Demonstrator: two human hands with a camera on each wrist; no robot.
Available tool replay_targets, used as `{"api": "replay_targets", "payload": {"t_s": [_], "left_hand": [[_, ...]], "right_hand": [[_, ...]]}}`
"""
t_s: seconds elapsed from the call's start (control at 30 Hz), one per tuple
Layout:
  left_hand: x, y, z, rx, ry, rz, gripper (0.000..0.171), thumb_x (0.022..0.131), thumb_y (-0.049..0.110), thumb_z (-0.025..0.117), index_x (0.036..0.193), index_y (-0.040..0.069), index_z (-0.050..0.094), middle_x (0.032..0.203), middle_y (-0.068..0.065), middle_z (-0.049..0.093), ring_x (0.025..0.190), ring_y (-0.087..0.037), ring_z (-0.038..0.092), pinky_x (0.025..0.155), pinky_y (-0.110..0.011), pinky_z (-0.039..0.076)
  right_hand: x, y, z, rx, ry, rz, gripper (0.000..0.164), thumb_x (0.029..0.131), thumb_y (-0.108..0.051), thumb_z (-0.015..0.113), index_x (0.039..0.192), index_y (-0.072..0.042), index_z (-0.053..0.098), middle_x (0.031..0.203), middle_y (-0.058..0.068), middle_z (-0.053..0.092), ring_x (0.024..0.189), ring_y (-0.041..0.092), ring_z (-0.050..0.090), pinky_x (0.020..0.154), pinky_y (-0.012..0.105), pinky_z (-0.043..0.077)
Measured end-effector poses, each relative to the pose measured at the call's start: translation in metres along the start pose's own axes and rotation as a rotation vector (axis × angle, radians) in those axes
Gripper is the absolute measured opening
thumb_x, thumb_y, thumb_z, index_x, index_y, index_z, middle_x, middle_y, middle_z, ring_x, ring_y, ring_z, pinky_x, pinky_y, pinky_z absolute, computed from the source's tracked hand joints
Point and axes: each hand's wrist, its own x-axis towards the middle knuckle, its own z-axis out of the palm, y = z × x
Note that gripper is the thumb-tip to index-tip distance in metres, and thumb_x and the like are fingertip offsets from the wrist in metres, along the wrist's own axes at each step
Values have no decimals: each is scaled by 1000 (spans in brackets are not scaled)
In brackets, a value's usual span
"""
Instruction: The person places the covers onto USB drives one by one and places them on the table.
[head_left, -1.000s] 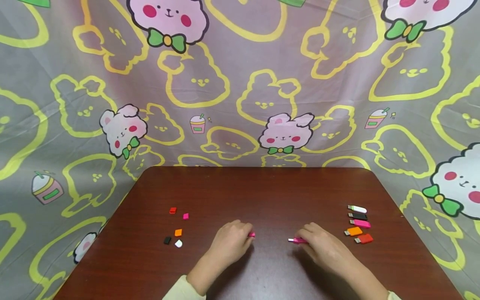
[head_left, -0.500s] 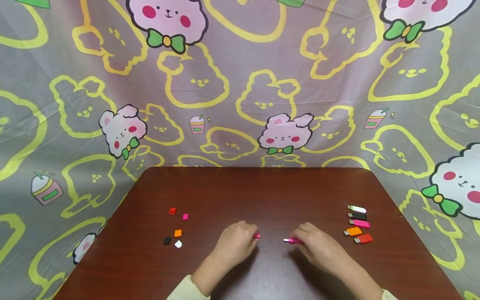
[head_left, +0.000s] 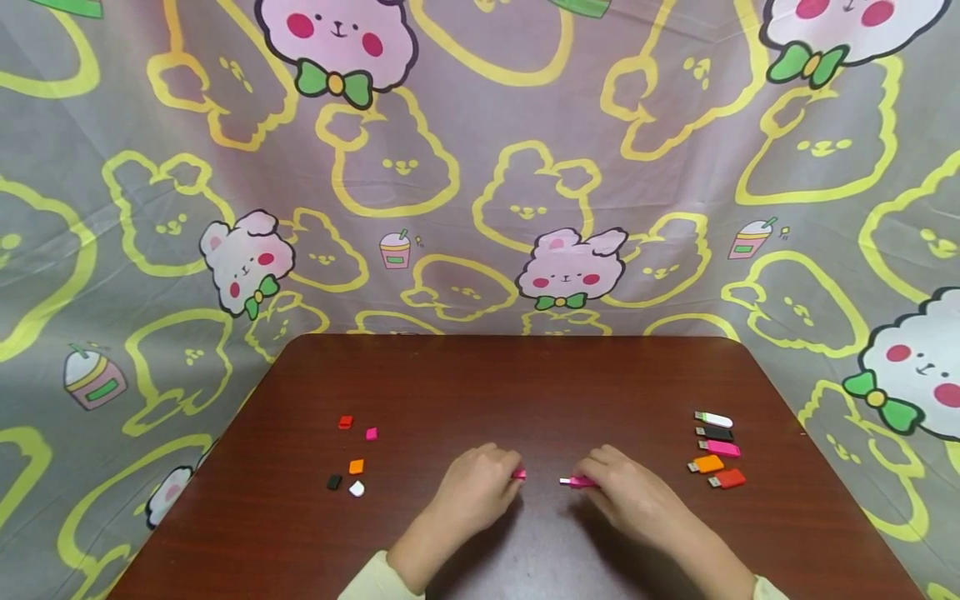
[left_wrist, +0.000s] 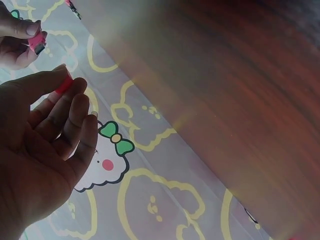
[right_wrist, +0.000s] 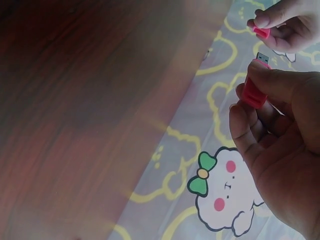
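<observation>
Over the middle of the table, my left hand (head_left: 480, 485) pinches a small pink USB stick cap (head_left: 520, 474) between thumb and finger. Facing it across a short gap, my right hand (head_left: 626, 492) holds a pink USB stick (head_left: 579, 482) whose metal plug points left toward the cap. The right wrist view shows the stick's body (right_wrist: 255, 92) gripped by thumb and fingers, its bare plug (right_wrist: 262, 58) sticking out. In the left wrist view the cap (left_wrist: 65, 83) is partly covered by the fingertips. Cap and stick are apart.
On the right of the brown table (head_left: 517, 375) lie several uncapped USB sticks: white (head_left: 715, 419), black (head_left: 716, 433), pink (head_left: 720, 448), orange (head_left: 707, 463) and red (head_left: 728, 478). Loose caps lie left: red (head_left: 346, 422), pink (head_left: 372, 434), orange (head_left: 356, 467), black (head_left: 334, 482), white (head_left: 357, 489).
Both hands have moved toward each other, the left one rightward with the cap and the right one leftward with the stick, so the gap has narrowed. Things on the table lie as before.
</observation>
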Motion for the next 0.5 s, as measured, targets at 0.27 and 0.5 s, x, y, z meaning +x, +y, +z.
{"api": "replay_targets", "payload": {"t_s": [0.27,0.5], "left_hand": [[1,3,1,-1,18,13,16,78,29,72,73,22,58,68,12,61,65,-10,56,56,-27,44],[1,4,1,-4,13,10,18,78,30,72,72,21,57,68,11,62,65,-10,55,55,-28,43]], "right_hand": [[4,-5,1,6,-28,6,20,74,-14,77,87,-23,64,83,-14,55,79,3,50,68,23,48],[9,-7,3,10,-2,-33,20,74,-15,77,88,-22,65,83,-14,56,79,3,50,69,24,47]]}}
